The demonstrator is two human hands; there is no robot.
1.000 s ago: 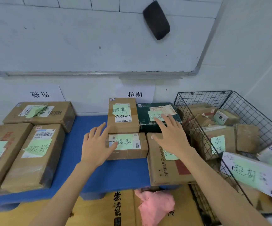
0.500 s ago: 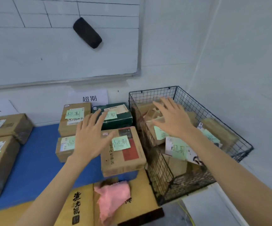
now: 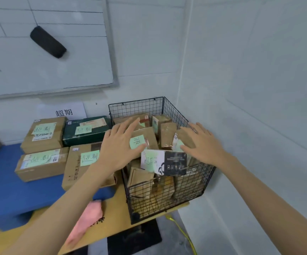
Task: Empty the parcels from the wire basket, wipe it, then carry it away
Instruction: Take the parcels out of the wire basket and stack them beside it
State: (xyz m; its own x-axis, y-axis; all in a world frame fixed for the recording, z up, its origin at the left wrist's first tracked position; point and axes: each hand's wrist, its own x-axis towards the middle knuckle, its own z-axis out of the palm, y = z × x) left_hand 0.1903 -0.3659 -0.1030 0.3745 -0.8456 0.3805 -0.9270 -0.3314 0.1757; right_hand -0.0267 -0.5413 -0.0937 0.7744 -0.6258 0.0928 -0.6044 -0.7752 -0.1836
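The wire basket (image 3: 139,107) is sitting in the wall corner, heaped with parcels (image 3: 164,162); its lower ones are showing only through the mesh. The left hand (image 3: 119,144) and right hand (image 3: 204,144) are hovering over the heap, fingers spread, gripping nothing; I cannot tell whether they are touching it. The left forearm is partly covering a pink cloth (image 3: 88,218).

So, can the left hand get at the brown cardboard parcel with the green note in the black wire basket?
Probably yes: the left hand hovers open right at the brown cardboard parcel, the black wire basket is open on top, and nothing covers that parcel.
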